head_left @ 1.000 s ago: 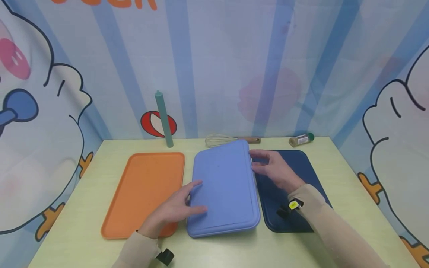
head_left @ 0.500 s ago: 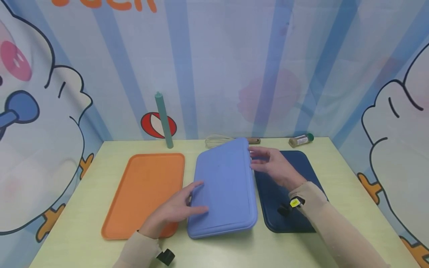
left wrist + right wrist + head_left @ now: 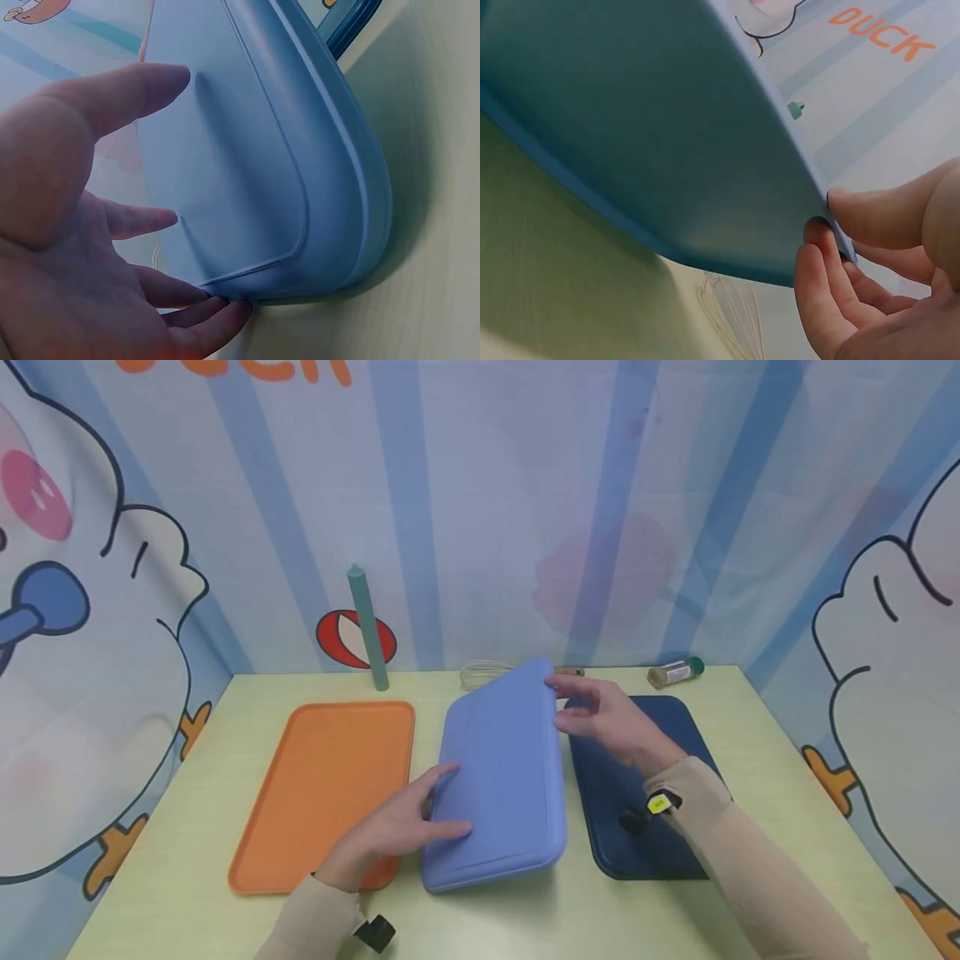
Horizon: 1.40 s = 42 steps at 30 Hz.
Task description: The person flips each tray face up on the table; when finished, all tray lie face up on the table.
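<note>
A light blue tray [image 3: 495, 777] is tilted at the middle of the table, its flat bottom outward and its right side raised. My right hand [image 3: 611, 722] pinches its upper right edge; in the right wrist view the thumb [image 3: 885, 214] lies outside the rim and fingertips reach into the hollow side. My left hand [image 3: 397, 818] is at the tray's lowered left edge, fingers loosely spread. In the left wrist view the lower fingers [image 3: 217, 330] touch that edge, while the thumb [image 3: 142, 94] stands just off the flat bottom.
An orange tray [image 3: 337, 777] lies left and a dark blue tray [image 3: 667, 727] right. Along the back edge are a green candle [image 3: 367, 627] standing upright, a whisk [image 3: 483, 673] partly behind the light blue tray, and a spice jar [image 3: 675, 672] on its side.
The right side of the light blue tray has risen and swung left, so it tilts more steeply. My right hand has moved up and left with it; my left hand has barely moved.
</note>
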{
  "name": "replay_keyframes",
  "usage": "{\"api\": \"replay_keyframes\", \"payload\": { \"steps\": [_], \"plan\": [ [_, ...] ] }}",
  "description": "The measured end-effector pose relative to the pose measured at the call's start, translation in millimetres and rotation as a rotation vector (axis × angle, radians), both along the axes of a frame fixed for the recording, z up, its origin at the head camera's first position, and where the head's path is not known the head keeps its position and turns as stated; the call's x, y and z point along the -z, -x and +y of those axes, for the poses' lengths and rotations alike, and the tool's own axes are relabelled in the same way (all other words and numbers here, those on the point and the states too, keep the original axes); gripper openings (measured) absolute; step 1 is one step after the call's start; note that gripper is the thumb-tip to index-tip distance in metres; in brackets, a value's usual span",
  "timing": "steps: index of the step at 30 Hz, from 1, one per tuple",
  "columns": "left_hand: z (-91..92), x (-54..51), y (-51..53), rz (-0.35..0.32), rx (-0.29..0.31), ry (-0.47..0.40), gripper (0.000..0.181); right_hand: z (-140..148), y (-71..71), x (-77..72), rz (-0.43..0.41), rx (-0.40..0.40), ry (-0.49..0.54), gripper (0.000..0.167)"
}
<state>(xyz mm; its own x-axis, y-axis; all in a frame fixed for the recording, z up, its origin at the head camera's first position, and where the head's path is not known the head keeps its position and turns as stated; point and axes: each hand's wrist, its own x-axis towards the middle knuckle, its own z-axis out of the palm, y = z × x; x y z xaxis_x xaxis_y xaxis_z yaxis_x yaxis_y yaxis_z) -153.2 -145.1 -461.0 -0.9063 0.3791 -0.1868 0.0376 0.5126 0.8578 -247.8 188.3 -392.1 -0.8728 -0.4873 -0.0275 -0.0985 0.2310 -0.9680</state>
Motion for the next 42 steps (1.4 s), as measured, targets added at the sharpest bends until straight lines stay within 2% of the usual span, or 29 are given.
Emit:
{"api": "replay_keyframes", "payload": {
  "steps": [6,15,24,33,42],
  "plan": [
    [1.5,0.0,-0.1,-0.027,0.01,-0.024,0.091,-3,1.4,-6.5,0.026,-0.018,-0.001,0.062],
    [2.6,-0.3,-0.5,-0.044,0.01,-0.044,0.091,-9,1.8,-18.8,-0.008,-0.038,0.043,0.064],
    [0.5,-4.5,-0.7,-0.05,0.049,-0.08,0.09,-17,2.7,-26.2,-0.017,-0.057,0.088,0.065],
    [5.0,-16.8,-1.7,-0.027,0.079,-0.116,0.089,-24,2.8,-32.7,-0.009,-0.056,0.092,0.065],
    [15.6,-37.6,-2.3,0.04,0.051,-0.155,0.084,-32,1.3,-37.1,0.016,-0.054,0.078,0.065]
  ]
}}
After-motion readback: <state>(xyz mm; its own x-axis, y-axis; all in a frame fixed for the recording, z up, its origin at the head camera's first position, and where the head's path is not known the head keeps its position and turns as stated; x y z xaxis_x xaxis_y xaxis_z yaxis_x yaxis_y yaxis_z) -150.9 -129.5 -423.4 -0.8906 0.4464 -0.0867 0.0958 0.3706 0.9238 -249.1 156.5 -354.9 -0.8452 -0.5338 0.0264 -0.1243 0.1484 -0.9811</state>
